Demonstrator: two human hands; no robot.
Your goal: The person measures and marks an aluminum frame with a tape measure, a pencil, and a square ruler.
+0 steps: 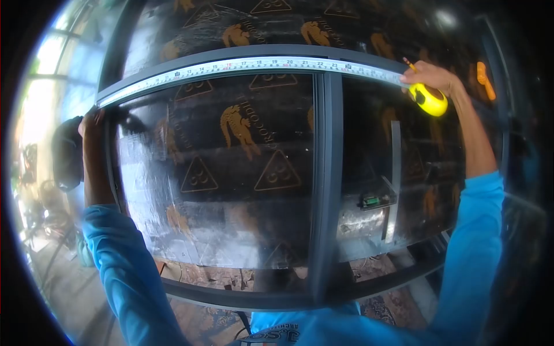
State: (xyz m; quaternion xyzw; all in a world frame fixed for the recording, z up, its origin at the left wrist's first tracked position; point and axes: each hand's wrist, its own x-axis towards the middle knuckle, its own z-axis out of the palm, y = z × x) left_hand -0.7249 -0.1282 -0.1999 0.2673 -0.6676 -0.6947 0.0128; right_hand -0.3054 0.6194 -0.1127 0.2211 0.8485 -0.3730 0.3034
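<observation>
A yellow tape measure (pixel 430 100) is in my right hand (pixel 435 78), which is closed around it near the right part of the frame's far bar. A pencil (pixel 409 64) sticks out from the same fingers. The pulled-out white blade (pixel 259 64) runs along the top of the dark grey metal frame (pixel 328 173). At the far left corner, my left hand (pixel 91 126) is closed at the blade's end, its fingers dim and partly hidden. A middle bar divides the frame into two openings.
Beneath the frame lies a black board (pixel 254 213) printed with gold crocodiles and triangles. A metal strip (pixel 395 184) and a small green item (pixel 371 201) rest on it at right. An orange object (pixel 485 81) is beyond my right wrist. Patterned flooring (pixel 216 278) shows near me.
</observation>
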